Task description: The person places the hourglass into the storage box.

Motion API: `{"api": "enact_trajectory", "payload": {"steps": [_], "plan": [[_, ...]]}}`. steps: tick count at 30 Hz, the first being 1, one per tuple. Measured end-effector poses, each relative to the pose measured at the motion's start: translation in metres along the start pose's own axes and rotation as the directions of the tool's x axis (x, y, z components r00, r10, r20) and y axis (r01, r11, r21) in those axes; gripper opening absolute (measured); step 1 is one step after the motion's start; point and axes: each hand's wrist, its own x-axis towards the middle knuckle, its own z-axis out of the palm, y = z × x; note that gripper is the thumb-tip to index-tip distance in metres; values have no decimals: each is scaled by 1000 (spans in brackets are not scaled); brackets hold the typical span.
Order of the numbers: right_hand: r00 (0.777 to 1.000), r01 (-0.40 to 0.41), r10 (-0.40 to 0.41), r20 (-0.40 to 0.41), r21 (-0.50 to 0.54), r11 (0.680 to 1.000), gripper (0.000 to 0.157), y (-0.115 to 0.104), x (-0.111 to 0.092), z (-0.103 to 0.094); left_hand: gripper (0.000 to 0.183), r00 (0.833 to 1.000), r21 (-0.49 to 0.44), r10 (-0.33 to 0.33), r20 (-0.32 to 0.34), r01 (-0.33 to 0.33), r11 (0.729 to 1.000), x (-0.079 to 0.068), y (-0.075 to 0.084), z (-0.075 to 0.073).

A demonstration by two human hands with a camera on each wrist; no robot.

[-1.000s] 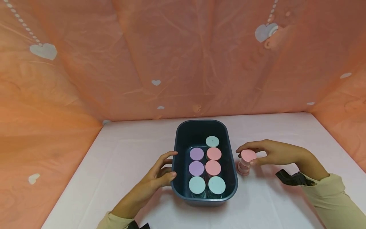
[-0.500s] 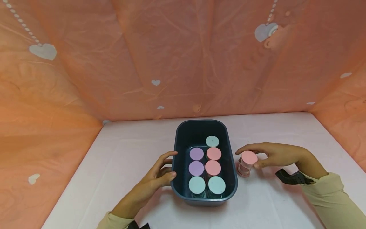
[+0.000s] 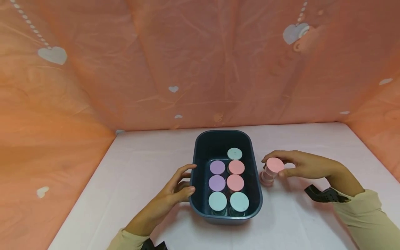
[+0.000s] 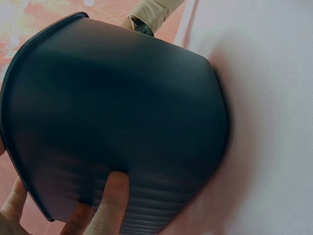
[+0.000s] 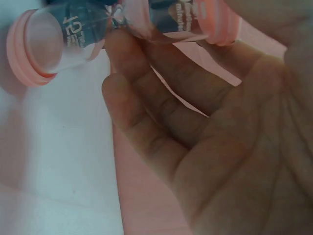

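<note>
My right hand (image 3: 304, 165) pinches a pink-capped sand timer (image 3: 272, 170) by its upper part, just right of the dark blue bin. The timer tilts, its lower end close over the table; its clear glass with white print (image 5: 76, 36) shows in the right wrist view. My left hand (image 3: 170, 192) rests its fingertips along the bin's (image 3: 257, 194) left rim and outer wall. In the left wrist view its fingers (image 4: 110, 203) touch that wall. Inside stand several more capped timers: pale mint (image 3: 217, 201), purple (image 3: 217, 183) and pink (image 3: 235, 183), in two columns.
Toward the bin's far end, a bare stretch of floor lies beside the rear mint-capped timer (image 3: 234, 153). A white cloth covers the table (image 3: 147, 156). Orange sheeting (image 3: 200, 69) with pale hearts hangs behind and at both sides.
The right hand and pink timer have risen slightly from where they were half a second ago. The whole head view has shifted a little; the left hand keeps its place at the bin.
</note>
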Motion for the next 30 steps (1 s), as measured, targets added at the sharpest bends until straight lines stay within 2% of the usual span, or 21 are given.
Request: {"api": "enact_trajectory", "payload": {"steps": [3, 6, 11, 18, 24, 30], "plan": [[999, 18, -19, -32, -30, 999, 44, -4, -1, -3, 61, 1000, 0, 0, -3, 0, 1000, 1, -1, 0], [998, 1, -3, -65, -39, 999, 46, -9, -4, -7, 61, 1000, -4, 0, 1, 0, 1000, 1, -1, 0], [993, 43, -49, -104, -59, 997, 51, -23, -5, -19, 61, 1000, -13, 2, 10, -2, 1000, 2, -2, 1], [993, 80, -88, -80, -100, 992, 52, -48, 1, -41, 62, 1000, -21, 4, 9, -3, 1000, 2, -1, 0], [984, 162, -171, -56, -136, 977, 57, -67, 9, -49, 61, 1000, -15, 6, 8, -6, 1000, 2, 0, -1], [973, 227, -230, -20, -83, 970, 60, -85, 20, -52, 62, 1000, -18, 1, 8, -1, 1000, 2, -2, -1]]}}
